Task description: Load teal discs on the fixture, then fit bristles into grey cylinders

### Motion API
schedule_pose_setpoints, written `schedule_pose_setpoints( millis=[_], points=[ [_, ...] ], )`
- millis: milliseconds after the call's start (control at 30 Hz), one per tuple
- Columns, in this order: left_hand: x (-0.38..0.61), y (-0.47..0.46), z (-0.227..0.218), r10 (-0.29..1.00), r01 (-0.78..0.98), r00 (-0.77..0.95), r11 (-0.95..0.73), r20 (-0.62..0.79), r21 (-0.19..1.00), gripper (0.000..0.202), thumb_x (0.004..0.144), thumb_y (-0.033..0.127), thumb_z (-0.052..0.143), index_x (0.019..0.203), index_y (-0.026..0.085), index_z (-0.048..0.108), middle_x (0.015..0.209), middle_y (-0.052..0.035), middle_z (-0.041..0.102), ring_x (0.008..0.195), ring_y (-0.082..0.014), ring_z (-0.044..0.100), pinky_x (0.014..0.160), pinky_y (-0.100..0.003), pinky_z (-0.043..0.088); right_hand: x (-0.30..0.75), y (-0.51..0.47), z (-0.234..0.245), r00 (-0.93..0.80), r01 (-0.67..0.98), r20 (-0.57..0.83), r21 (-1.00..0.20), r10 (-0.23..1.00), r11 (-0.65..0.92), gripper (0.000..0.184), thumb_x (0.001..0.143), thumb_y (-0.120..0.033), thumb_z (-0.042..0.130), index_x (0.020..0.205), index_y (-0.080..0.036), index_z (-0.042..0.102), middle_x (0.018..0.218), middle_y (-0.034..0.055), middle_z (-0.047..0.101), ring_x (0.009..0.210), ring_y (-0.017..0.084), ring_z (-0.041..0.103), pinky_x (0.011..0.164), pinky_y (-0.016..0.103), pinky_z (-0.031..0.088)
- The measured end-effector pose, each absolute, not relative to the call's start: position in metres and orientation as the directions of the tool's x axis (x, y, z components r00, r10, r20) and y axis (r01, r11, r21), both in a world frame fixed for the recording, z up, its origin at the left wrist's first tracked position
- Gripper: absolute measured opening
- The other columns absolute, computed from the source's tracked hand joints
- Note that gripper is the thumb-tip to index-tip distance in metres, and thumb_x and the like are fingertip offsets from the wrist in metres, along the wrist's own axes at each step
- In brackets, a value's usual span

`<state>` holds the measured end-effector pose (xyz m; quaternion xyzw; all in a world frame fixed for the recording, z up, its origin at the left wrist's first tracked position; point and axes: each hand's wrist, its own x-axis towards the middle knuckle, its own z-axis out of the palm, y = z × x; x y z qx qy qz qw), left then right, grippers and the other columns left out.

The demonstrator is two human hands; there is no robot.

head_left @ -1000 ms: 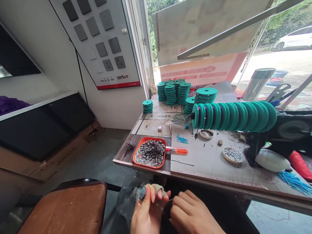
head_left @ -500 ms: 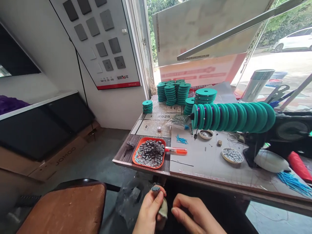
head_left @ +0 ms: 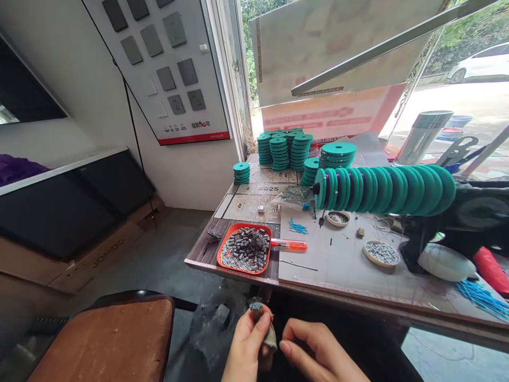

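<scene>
Low in front of the table edge, my left hand (head_left: 248, 339) is closed round a bundle of thin wire-like pieces (head_left: 255, 304), whose grey-blue ends stick up above the thumb. A pale green scrap of cloth or glove (head_left: 270, 339) shows between the same fingers. Just to the right, my right hand (head_left: 314, 347) has its fingers curled, thumb and forefinger close together. Whatever it may pinch is too small to make out. Above the left hand, on the table, an orange tray (head_left: 220, 260) holds many small grey metal cylinders (head_left: 246, 246) and tiny shiny bits.
A row of green foam spools (head_left: 382, 190) sits on a shaft above the table, with stacked spools (head_left: 280, 154) behind. Also there: an orange-handled tool (head_left: 294, 245), blue strips (head_left: 297, 226), a dish of grey pellets (head_left: 380, 253). A brown chair (head_left: 115, 339) stands left.
The view has shifted slightly. Both hands keep nearly the same pose, and the wire ends stand a little taller above my left thumb.
</scene>
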<state>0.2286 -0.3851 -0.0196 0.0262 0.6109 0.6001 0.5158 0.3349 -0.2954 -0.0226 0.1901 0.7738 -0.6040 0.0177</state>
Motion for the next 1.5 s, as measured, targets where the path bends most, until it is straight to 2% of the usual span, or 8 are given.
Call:
schedule_pose_setpoints(
  millis=[400,533,933,1133,1267,1400,1467,1500],
  points=[
    [0.226,-0.389,-0.029,0.669,-0.523,-0.457,0.331,-0.586,0.786,0.057,0.057,0.057,0.064,0.093,0.019,0.041,0.055,0.0099,0.035,0.044,0.0045,0.030,0.044,-0.010,0.020,0.333,-0.294,-0.026,-0.932,0.308,-0.247,-0.925,0.266,0.220,0.064,0.079,-0.063,0.029,0.076,-0.003,0.050,0.068,0.0002,0.045,0.059,-0.009,0.026,0.054,-0.003,0.020],
    [0.226,-0.389,-0.029,0.670,-0.509,-0.456,0.344,-0.586,0.789,0.057,0.054,0.059,0.065,0.085,0.017,0.041,0.051,0.0105,0.031,0.040,0.0044,0.026,0.042,-0.011,0.016,0.332,-0.294,-0.026,-0.931,0.299,-0.231,-0.926,0.283,0.229,0.062,0.080,-0.061,0.030,0.076,-0.003,0.052,0.070,0.0008,0.048,0.060,-0.009,0.029,0.056,-0.003,0.021],
    [0.227,-0.391,-0.024,0.663,-0.539,-0.437,0.347,-0.607,0.767,0.057,0.052,0.055,0.068,0.087,0.017,0.043,0.049,0.0107,0.034,0.039,0.0042,0.028,0.042,-0.011,0.017,0.333,-0.291,-0.029,-0.901,0.368,-0.283,-0.900,0.330,0.233,0.061,0.081,-0.060,0.030,0.077,-0.003,0.050,0.069,-0.0001,0.045,0.060,-0.009,0.027,0.056,-0.001,0.020],
    [0.232,-0.389,-0.018,0.634,-0.495,-0.551,0.276,-0.543,0.824,0.049,0.050,0.050,0.070,0.074,0.014,0.046,0.052,0.0091,0.036,0.044,0.0047,0.031,0.046,-0.010,0.023,0.336,-0.290,-0.035,-0.865,0.389,-0.305,-0.909,0.398,0.149,0.064,0.078,-0.066,0.029,0.082,-0.005,0.049,0.076,0.0009,0.047,0.065,-0.008,0.032,0.058,-0.001,0.023],
    [0.232,-0.387,-0.017,0.611,-0.455,-0.631,0.207,-0.477,0.866,0.047,0.047,0.046,0.074,0.070,0.011,0.053,0.060,0.0058,0.047,0.056,0.0028,0.041,0.058,-0.009,0.033,0.335,-0.290,-0.031,-0.864,0.408,-0.304,-0.889,0.401,0.206,0.061,0.080,-0.062,0.030,0.080,-0.004,0.051,0.071,-0.0002,0.044,0.062,-0.009,0.028,0.057,-0.001,0.021],
    [0.230,-0.388,-0.017,0.593,-0.426,-0.654,0.226,-0.471,0.876,0.043,0.046,0.043,0.076,0.067,0.010,0.057,0.059,0.0042,0.051,0.057,0.0014,0.043,0.059,-0.010,0.033,0.335,-0.290,-0.030,-0.871,0.423,-0.304,-0.864,0.387,0.274,0.061,0.082,-0.060,0.027,0.078,-0.004,0.052,0.067,-0.0005,0.045,0.057,-0.009,0.025,0.053,-0.001,0.019],
    [0.229,-0.389,-0.017,0.591,-0.419,-0.651,0.244,-0.477,0.875,0.043,0.045,0.043,0.077,0.066,0.010,0.058,0.059,0.0035,0.053,0.057,0.0011,0.044,0.058,-0.011,0.032,0.337,-0.290,-0.033,-0.885,0.380,-0.211,-0.843,0.414,0.382,0.059,0.083,-0.058,0.028,0.083,-0.006,0.054,0.070,0.0004,0.050,0.057,-0.009,0.031,0.053,0.000,0.022],
    [0.228,-0.390,-0.016,0.591,-0.415,-0.648,0.256,-0.481,0.873,0.045,0.045,0.044,0.077,0.068,0.010,0.058,0.062,0.0031,0.055,0.057,0.0011,0.044,0.057,-0.011,0.031,0.337,-0.290,-0.034,-0.887,0.327,-0.085,-0.809,0.453,0.488,0.056,0.083,-0.056,0.029,0.091,-0.007,0.055,0.075,0.0009,0.053,0.060,-0.008,0.036,0.054,0.000,0.025]
  ],
)
